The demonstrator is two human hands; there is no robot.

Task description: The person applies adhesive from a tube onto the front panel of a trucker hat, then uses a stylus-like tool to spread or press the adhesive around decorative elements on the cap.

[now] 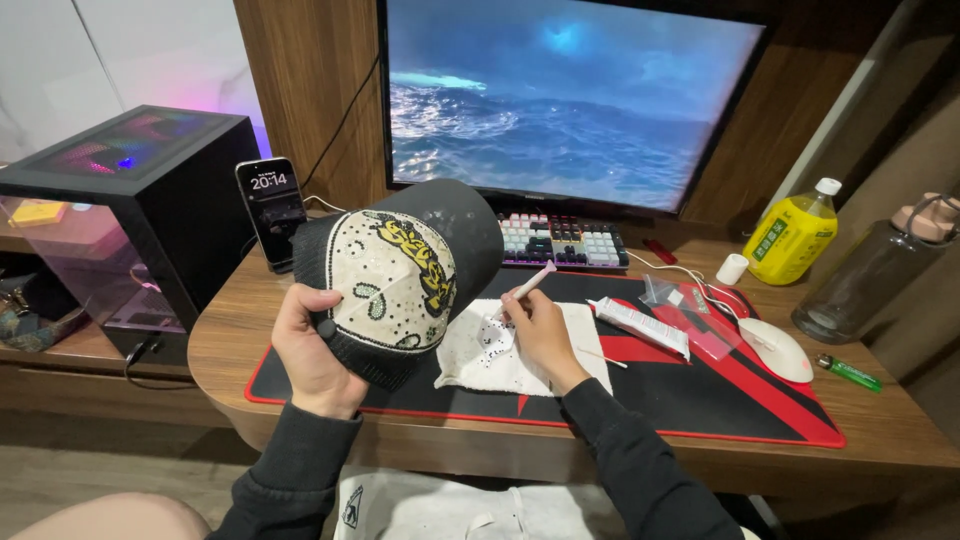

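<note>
At the far left of the desk I see a black computer case [120,190] with coloured lights glowing through its glass top and side; just right of it a smartphone [272,208] stands propped upright against the wooden wall panel, its screen lit; my left hand [315,352] comes next, fingers clenched around the back of a black trucker cap [400,275], holding it up above the desk mat [700,390] with its front turned toward me; the cap's cream front panel is covered with small studs and carries a black and yellow chain pattern; its dark brim points up and to the right, in front of the lower edge of the monitor [570,100], which shows a blue ocean scene; below the monitor lies a keyboard [560,242] with pale and grey keys; my right hand [540,330] rests on a white cloth [480,360] spread on the red and black mat, gripping a slim white applicator pen [527,287] like a pencil, its tip down at the cloth, where a few tiny dark specks lie; right of the cloth lies a white tube [640,325], then a clear plastic bag [690,310], then a white mouse [778,348]; a small white cap [733,268], a yellow drink bottle [792,235], a green lighter [850,374] and a dark glass bottle [868,275] stand at the far right.
</note>
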